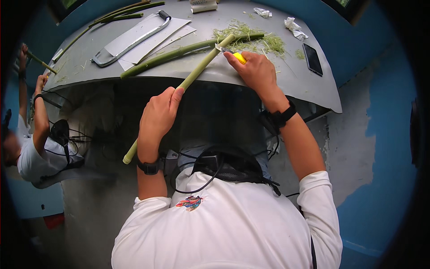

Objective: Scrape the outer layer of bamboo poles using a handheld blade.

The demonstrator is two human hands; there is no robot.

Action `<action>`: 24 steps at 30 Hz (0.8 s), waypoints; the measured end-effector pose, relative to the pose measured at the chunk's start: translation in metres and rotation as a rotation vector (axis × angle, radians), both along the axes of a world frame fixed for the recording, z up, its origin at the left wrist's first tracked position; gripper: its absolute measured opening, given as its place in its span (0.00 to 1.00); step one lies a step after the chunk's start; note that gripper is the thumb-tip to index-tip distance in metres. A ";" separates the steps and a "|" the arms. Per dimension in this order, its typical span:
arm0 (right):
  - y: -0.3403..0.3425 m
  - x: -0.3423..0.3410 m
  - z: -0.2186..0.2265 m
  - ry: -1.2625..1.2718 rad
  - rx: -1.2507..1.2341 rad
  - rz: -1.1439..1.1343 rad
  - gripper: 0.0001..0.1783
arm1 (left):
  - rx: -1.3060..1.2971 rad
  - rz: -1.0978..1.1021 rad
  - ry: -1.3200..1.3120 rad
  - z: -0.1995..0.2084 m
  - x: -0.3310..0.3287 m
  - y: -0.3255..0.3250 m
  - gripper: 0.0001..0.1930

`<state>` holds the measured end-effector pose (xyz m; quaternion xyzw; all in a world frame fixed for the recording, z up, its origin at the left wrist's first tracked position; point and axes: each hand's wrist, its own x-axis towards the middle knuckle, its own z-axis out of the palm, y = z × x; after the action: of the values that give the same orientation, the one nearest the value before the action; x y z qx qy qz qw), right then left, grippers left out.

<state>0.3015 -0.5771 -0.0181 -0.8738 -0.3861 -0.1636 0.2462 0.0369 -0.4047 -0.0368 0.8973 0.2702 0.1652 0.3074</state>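
Observation:
My left hand (157, 113) is wrapped round a pale, peeled bamboo stick (197, 71), which slants from below that hand up over the table edge. In my right hand (256, 71) is a utility knife (239, 58) with a yellow handle. Its blade meets the stick near the upper end. Beneath the stick's upper part, a thicker green bamboo pole (165, 58) lies across the table. A heap of pale green shavings (264, 43) surrounds that pole's right end.
A hacksaw (134, 45) rests on white sheets (177, 33) at left, with more bamboo poles (116, 17) behind. A phone (312, 59) and crumpled tissues (294, 28) lie at right. On the far left, a co-worker (42, 134) holds another stick over the grey table (327, 92).

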 end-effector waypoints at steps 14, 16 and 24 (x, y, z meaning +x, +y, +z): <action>0.001 0.003 -0.002 0.006 0.016 -0.031 0.44 | -0.049 -0.022 0.016 -0.002 -0.049 0.010 0.28; 0.001 0.002 0.001 0.012 0.009 -0.042 0.43 | -0.058 -0.038 0.018 -0.004 -0.054 0.014 0.29; 0.000 0.003 -0.002 -0.016 0.006 -0.031 0.43 | -0.232 -0.021 -0.078 -0.027 -0.060 0.026 0.31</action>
<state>0.3050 -0.5769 -0.0205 -0.8777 -0.3738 -0.1757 0.2431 -0.0230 -0.3791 -0.0638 0.8515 0.2657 0.1646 0.4211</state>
